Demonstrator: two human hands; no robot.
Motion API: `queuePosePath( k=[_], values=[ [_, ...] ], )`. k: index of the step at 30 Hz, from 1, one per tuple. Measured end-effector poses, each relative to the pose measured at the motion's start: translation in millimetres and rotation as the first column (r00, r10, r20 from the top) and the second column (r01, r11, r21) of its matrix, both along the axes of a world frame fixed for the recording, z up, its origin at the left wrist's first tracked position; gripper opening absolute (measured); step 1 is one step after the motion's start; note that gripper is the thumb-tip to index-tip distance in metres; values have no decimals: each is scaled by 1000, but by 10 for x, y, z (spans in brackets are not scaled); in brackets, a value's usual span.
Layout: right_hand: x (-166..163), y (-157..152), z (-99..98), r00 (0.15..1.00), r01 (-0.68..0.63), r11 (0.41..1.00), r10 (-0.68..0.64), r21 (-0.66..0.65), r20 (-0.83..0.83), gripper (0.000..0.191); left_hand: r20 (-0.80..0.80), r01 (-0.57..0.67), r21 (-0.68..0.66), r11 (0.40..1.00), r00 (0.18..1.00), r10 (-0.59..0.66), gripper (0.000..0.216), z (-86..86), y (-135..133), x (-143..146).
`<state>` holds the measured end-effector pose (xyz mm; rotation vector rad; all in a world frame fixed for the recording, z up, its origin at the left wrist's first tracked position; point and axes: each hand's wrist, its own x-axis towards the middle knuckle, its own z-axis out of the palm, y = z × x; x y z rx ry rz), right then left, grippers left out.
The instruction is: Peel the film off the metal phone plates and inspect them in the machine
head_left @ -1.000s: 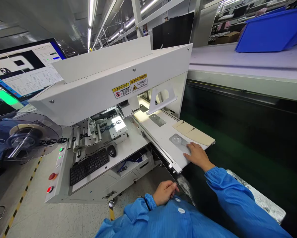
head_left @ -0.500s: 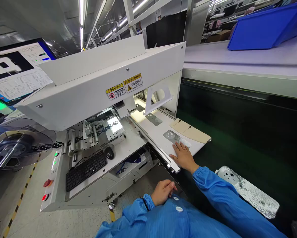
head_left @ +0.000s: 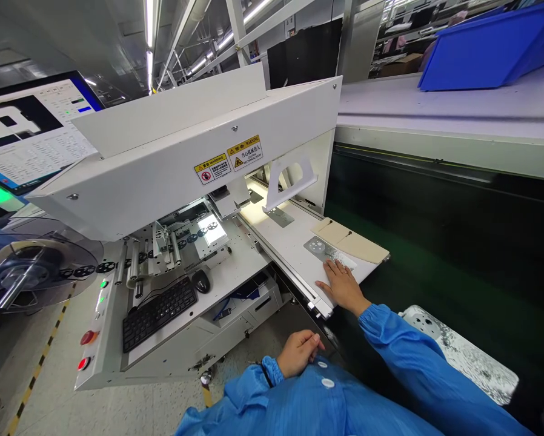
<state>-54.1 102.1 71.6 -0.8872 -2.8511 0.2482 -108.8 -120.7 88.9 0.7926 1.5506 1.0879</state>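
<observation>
My right hand (head_left: 343,287) lies with fingers stretched out at the near edge of a phone back panel (head_left: 320,245). This thin panel has a round camera-hole cluster and a speckled grey-white end, partly under my fingertips. It rests on the white feeding track (head_left: 294,254) of a machine. Close to my body, my left hand (head_left: 300,351) is curled closed, with nothing visible in it. Further up the track lies another panel (head_left: 280,218), partly behind a white bracket. A larger speckled phone back panel (head_left: 465,357) lies on the dark belt beside my right sleeve.
A cream guide plate (head_left: 351,241) is fixed along the track's right side. The white machine housing (head_left: 185,175) stands ahead, with a keyboard (head_left: 159,312), a mouse (head_left: 200,281) and a reel (head_left: 26,260) to the left. A blue bin (head_left: 485,54) sits on the upper right shelf.
My right hand and the panel by it have shifted slightly right. The panel further up the track sits a little closer to the machine. My left hand stays put.
</observation>
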Motion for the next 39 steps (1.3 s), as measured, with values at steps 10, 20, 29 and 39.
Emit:
queuePosePath(
  k=[10,20,29,39],
  values=[
    [-25,9,54,999,21,1000,-20,-17,49,66,1,-6,-6,1000,1000,6,60,53,-3,-10],
    [703,66,63,953,140,990,-142,-26,-267,47,2,-11,-5,1000,1000,11,69,68,19,11],
    [2799,105,-163,715,694,715,-669,-89,201,72,10,108,-47,993,994,-107,71,35,83,151],
    [3714,-758,-270,95,979,22,-929,-201,359,89,8,304,-80,949,953,-304,65,136,173,558]
  ],
)
